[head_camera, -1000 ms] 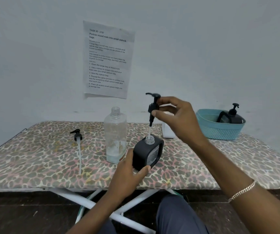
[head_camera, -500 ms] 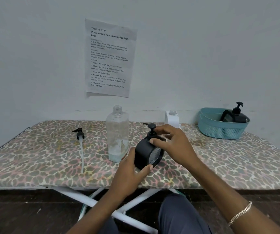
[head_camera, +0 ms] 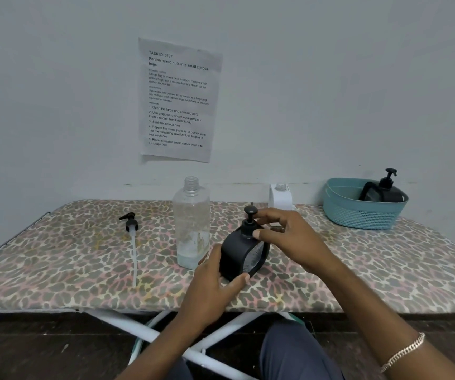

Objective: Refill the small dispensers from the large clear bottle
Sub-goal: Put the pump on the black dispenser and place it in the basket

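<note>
On the left of the spotted board lies a loose pump with a long white tube, flat on the cloth. No hand touches it. It looks like the top of the big bottle.

Next comes the large clear bottle. It stands up straight with no cap, and only a little liquid shows at the bottom.

Just to its right, near the front edge, is the black dispenser. The left hand is wrapped around its lower side and holds it steady. The right hand pinches the pump top with its fingertips at the collar, so both hands are closed on this one dispenser.

I think the step now is twisting the pump back on after filling. The next move calls for turning the collar until it is tight, while the left hand stops the body from spinning.

Farther back stands a white dispenser with an open neck. It may need filling next.

At the far right, a blue basket holds another black dispenser with its pump on.
</note>
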